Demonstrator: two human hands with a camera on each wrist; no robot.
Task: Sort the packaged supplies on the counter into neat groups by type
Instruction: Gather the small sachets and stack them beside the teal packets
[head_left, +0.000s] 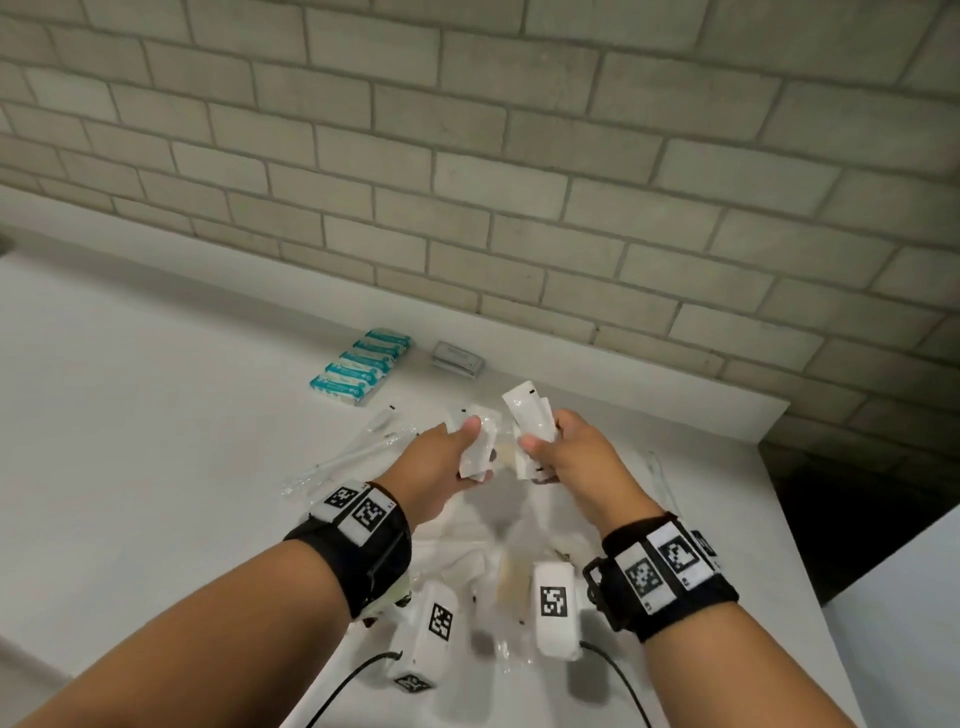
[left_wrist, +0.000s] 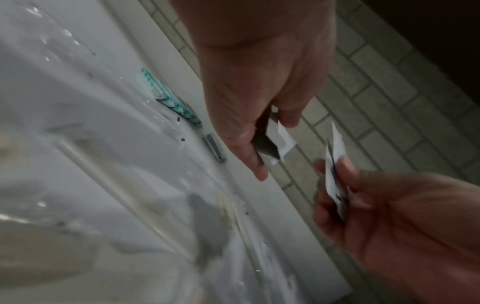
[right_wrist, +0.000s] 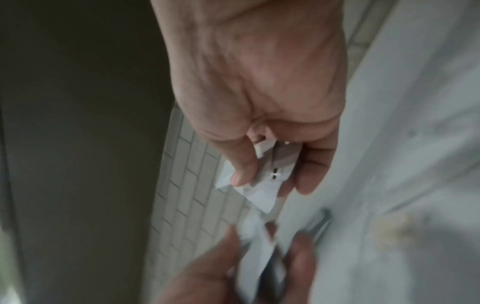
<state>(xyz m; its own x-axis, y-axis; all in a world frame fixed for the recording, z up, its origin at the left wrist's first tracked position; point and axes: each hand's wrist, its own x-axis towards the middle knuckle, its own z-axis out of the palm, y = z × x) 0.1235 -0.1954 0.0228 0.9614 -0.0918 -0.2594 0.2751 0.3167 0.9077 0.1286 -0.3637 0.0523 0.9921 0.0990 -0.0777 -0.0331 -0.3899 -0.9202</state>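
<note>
Both hands are raised above the white counter (head_left: 156, 415), close together. My left hand (head_left: 460, 452) grips a few small white sachets (head_left: 480, 441), thumb on top; the left wrist view has that hand (left_wrist: 262, 131) pinching a sachet (left_wrist: 283, 142). My right hand (head_left: 545, 447) holds a fanned bundle of the same white sachets (head_left: 524, 410), which its wrist view shows pinched (right_wrist: 270, 174) between thumb and fingers. Teal-and-white boxes (head_left: 358, 366) lie in a tidy row by the wall. A grey packet (head_left: 457, 357) sits next to them.
Long clear-wrapped sticks (head_left: 353, 452) lie left of the hands. More clear packets (head_left: 511, 582) are strewn on the counter below the wrists. A brick wall (head_left: 519, 182) backs the counter. The counter's right edge (head_left: 774, 467) drops into a dark gap.
</note>
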